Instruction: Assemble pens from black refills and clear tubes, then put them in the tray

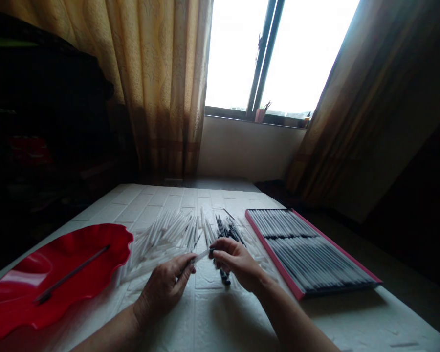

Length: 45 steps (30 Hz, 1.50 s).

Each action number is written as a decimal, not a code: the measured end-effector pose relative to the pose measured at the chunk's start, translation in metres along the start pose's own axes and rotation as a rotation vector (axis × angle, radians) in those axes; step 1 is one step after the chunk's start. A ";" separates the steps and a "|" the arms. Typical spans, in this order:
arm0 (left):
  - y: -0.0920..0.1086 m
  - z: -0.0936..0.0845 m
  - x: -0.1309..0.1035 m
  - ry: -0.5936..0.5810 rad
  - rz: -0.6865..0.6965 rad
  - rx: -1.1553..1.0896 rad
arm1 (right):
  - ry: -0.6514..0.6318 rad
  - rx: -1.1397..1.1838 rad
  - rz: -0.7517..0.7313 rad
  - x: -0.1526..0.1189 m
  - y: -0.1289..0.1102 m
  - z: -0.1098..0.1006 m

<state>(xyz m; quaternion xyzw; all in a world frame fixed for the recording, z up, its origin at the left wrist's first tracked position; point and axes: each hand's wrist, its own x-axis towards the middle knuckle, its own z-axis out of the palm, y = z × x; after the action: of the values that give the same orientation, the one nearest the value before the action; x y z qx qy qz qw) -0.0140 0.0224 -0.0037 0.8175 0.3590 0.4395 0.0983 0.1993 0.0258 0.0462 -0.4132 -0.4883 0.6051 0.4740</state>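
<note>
Between my two hands a thin, pale translucent tube (pixel 201 255) is held above the table. My left hand (pixel 168 281) pinches its left end between thumb and fingers. The fingers of my right hand (pixel 236 261) are closed round its other end, where something small and dark shows at the fingertips. Behind my hands lie many clear tubes (pixel 168 230) in a loose spread, and dark thin sticks (pixel 229 228) are bunched just beyond my right hand. Small black pieces (pixel 225 278) lie under the right hand.
A red wavy-edged tray (pixel 106 274) at the left holds one dark stick (pixel 75 275). At the right, a pink-edged box (pixel 297 288) holds two rows of tubes (pixel 319 259). The white brick-patterned table (pixel 176 195) reaches toward a window with curtains (pixel 161 88).
</note>
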 end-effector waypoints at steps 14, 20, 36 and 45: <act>0.008 -0.006 0.007 -0.045 0.010 -0.025 | -0.069 -0.182 -0.213 0.006 0.011 -0.009; 0.007 -0.007 0.007 -0.072 0.021 -0.039 | -0.040 -0.253 -0.279 0.008 0.014 -0.011; 0.013 -0.008 0.009 -0.096 0.010 -0.037 | -0.019 -0.469 -0.406 0.006 0.017 -0.014; 0.010 -0.008 0.008 -0.090 0.075 0.011 | -0.061 -0.831 -0.445 -0.002 0.000 -0.013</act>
<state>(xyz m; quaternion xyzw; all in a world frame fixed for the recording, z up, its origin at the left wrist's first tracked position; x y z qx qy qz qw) -0.0120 0.0193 0.0113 0.8498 0.3258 0.4038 0.0930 0.2123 0.0261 0.0441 -0.4351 -0.7795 0.2541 0.3721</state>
